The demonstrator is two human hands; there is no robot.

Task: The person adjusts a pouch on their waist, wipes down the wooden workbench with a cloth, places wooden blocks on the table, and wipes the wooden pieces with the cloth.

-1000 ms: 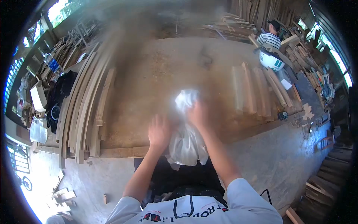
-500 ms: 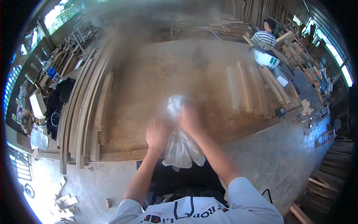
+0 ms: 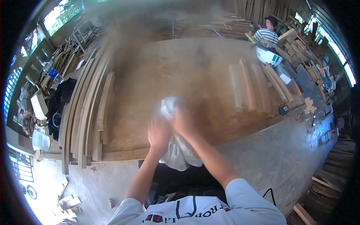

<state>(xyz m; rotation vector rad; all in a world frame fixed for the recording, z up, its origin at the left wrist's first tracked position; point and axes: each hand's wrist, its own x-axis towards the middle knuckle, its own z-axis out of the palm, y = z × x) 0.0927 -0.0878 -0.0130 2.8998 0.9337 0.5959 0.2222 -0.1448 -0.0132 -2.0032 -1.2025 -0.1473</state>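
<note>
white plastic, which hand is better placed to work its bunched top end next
Likely the right hand: it is right at the bunched end of the white plastic, while the left hand sits slightly nearer the body. Blur hides the exact grip.

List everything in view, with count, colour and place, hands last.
Table: one, brown, centre
Planks: several, pale brown, table's left side
Wood strips: several, light brown, table's right side
White plastic: one bundle, at the hands
Helmet: one, white and green, upper right
Person: one, striped shirt, beyond helmet
Bottle: one, clear and blue, far left
Box: one, white, left
Tub: one, translucent, below box
Offcuts: several, pale, floor lower left
Left hand: one, bare, left of plastic
Right hand: one, bare, blurred, on plastic
</note>
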